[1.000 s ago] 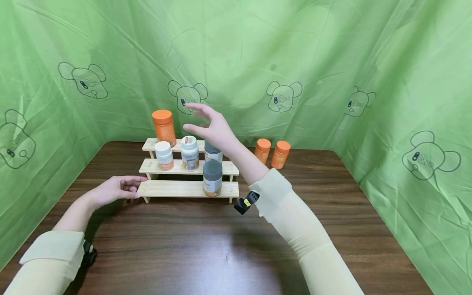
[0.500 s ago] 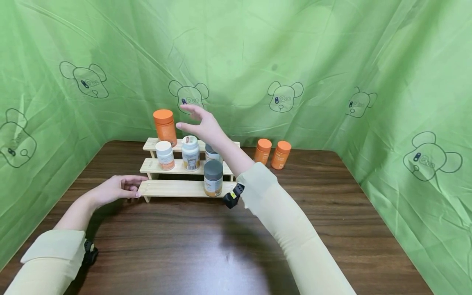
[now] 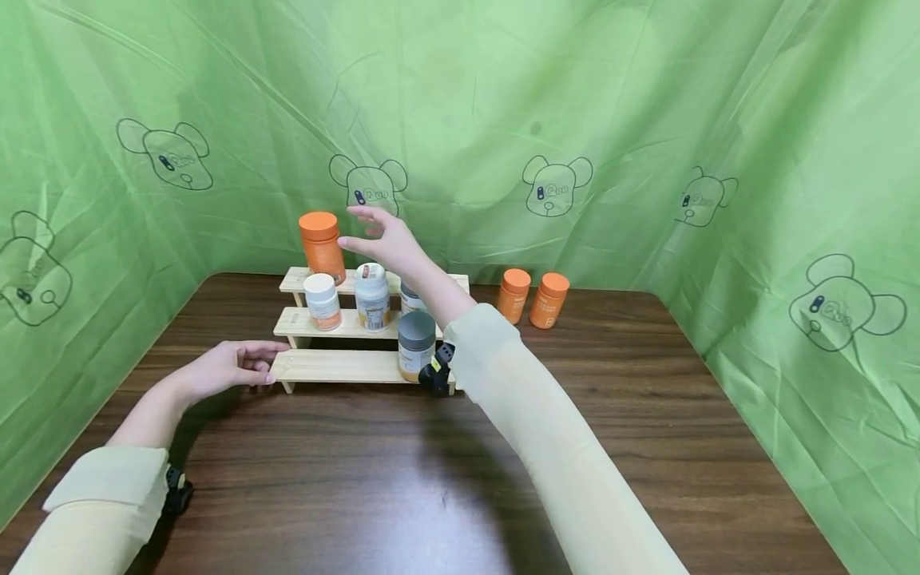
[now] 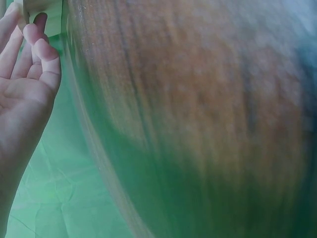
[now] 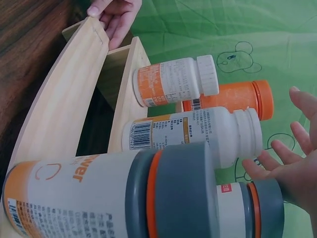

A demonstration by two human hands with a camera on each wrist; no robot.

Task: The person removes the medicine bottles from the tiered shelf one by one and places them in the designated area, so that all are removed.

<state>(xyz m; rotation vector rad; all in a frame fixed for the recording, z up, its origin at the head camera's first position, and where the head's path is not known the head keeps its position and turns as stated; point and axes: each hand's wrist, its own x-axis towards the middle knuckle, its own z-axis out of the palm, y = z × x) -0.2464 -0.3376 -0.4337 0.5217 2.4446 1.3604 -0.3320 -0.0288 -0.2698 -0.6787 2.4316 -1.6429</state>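
Observation:
A three-step wooden display rack (image 3: 338,366) stands on the table with pill bottles on it. My left hand (image 3: 228,367) pinches the left end of its lowest step between thumb and fingers. My right hand (image 3: 394,246), thumb and fingers apart and holding nothing, is raised above the top step, thumb tip beside the tall orange bottle (image 3: 323,254). Two white-capped bottles, a small one (image 3: 323,305) and a larger one (image 3: 373,302), are on the middle step. A grey-lidded bottle (image 5: 109,193) sits on the lowest step; another (image 5: 247,208) behind it is partly covered by my right arm.
Two orange bottles (image 3: 549,302) stand on the dark wooden table (image 3: 647,415) to the right of the rack. Green cloth (image 3: 460,120) with bear outlines hangs behind and along both sides.
My right hand has moved left toward the tall orange bottle, its forearm swinging over the rack's right side. My left hand and the bottles keep their places.

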